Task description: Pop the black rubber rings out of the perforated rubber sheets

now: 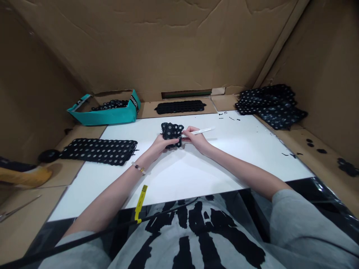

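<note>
Over the middle of the white board (179, 175), my left hand (164, 144) grips a small black sheet with pale round dots (170, 130), its thumb lying across the front. My right hand (196, 138) is closed around a slim white pen-like tool (203, 130), whose back end points right. The tool's tip meets the right edge of the dotted sheet; exactly what it touches there is hidden. A longer black dotted sheet (101, 151) lies flat to the left of my left hand.
A teal open box (106, 117) holding dotted pieces stands back left. A black strip (181, 107) lies at the back, and a dotted pile (272, 104) back right. Black scraps (321, 151) lie on the right. At left are a yellow container (26, 175) and a metal tool (19, 208).
</note>
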A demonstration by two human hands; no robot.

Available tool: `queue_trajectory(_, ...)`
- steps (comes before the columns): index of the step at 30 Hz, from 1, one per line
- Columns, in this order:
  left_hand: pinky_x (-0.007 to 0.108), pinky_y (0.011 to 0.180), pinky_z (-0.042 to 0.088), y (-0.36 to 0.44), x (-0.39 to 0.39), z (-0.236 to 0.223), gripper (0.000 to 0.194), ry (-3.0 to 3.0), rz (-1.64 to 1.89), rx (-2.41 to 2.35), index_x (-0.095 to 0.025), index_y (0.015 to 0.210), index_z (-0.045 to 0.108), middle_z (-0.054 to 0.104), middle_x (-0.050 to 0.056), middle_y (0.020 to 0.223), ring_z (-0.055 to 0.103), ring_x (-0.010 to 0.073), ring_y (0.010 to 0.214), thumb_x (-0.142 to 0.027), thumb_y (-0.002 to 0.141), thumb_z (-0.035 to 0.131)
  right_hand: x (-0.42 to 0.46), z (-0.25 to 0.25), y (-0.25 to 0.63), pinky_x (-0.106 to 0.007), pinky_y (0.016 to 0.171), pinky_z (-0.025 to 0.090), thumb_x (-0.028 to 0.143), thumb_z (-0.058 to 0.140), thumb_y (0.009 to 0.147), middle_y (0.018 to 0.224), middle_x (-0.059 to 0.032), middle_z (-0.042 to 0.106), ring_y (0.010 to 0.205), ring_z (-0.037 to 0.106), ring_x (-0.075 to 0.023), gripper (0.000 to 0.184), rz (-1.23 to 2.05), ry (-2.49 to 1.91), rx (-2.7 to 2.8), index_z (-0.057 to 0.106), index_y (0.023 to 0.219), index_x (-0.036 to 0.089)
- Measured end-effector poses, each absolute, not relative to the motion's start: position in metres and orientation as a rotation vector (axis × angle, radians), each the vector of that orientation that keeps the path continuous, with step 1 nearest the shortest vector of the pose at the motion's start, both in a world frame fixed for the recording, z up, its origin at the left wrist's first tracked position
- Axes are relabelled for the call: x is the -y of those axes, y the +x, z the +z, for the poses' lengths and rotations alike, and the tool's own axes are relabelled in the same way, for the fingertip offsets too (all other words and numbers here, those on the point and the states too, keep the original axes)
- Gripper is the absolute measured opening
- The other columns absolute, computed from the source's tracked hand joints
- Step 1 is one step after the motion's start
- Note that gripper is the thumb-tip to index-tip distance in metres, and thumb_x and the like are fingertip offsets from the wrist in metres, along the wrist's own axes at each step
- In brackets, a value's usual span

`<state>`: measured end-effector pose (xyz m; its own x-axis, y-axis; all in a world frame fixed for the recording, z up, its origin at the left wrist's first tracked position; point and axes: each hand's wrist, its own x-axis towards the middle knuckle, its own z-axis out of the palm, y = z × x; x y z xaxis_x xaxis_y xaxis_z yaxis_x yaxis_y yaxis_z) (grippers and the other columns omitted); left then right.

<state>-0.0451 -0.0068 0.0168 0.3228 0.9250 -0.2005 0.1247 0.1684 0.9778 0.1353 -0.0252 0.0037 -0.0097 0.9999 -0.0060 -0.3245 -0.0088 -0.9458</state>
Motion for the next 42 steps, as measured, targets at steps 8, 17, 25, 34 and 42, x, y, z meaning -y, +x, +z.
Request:
queue_trajectory(8, 0.024, 0.056, 0.050, -0.044, 0.008, 0.014, 0.041, 1.135, 0.901, -1.066, -0.013, 0.091, 0.070, 0.073, 0.007, 0.085, 0.068, 0.0180, 0.070, -0.025, 0.055, 0.086, 0.028, 0.004, 0.133, -0.033, 0.070, 0.060, 0.041, 0.077, 0.066, 0.063, 0.0040, 0.058, 0.065, 0.066, -0.0151, 0.035, 1.383, -0.993, 0.983, 0.049, 0.062, 0.020)
queue_trajectory(17, 0.024, 0.051, 0.048, -0.044, 0.007, 0.015, 0.037, 1.096, 0.891, -1.081, -0.012, 0.084, 0.069, 0.072, 0.008, 0.081, 0.064, 0.0161, 0.064, -0.025, 0.055, 0.086, 0.029, 0.007, 0.134, -0.030, 0.065, 0.061, 0.037, 0.075, 0.072, 0.064, 0.0028, 0.060, 0.061, 0.068, -0.0147, 0.034, 1.396, -1.006, 0.960, 0.046, 0.065, 0.020)
queue_trajectory(25, 0.025, 0.055, 0.051, -0.042, 0.009, 0.014, 0.038, 1.059, 0.916, -1.061, -0.012, 0.087, 0.070, 0.074, 0.010, 0.086, 0.068, 0.0190, 0.070, -0.027, 0.056, 0.086, 0.028, -0.004, 0.131, -0.034, 0.068, 0.060, 0.042, 0.072, 0.073, 0.063, 0.0039, 0.059, 0.060, 0.067, -0.0155, 0.032, 1.330, -0.998, 0.997, 0.048, 0.067, 0.021)
queue_trajectory(34, 0.031, 0.066, 0.057, -0.037, 0.010, 0.012, 0.038, 1.029, 1.005, -1.028, -0.011, 0.086, 0.069, 0.075, 0.009, 0.086, 0.071, 0.0226, 0.075, -0.022, 0.054, 0.086, 0.039, -0.003, 0.127, -0.032, 0.065, 0.052, 0.046, 0.059, 0.084, 0.068, 0.0014, 0.061, 0.070, 0.068, -0.0196, 0.030, 0.989, -1.086, 1.348, 0.047, 0.070, 0.023)
queue_trajectory(42, 0.035, 0.073, 0.059, -0.037, 0.009, 0.014, 0.044, 1.022, 0.963, -0.973, -0.011, 0.092, 0.069, 0.075, 0.011, 0.093, 0.072, 0.0244, 0.081, -0.023, 0.054, 0.087, 0.040, 0.003, 0.128, -0.030, 0.065, 0.048, 0.045, 0.055, 0.087, 0.067, 0.0021, 0.061, 0.070, 0.066, -0.0187, 0.030, 0.878, -1.134, 1.428, 0.046, 0.070, 0.023)
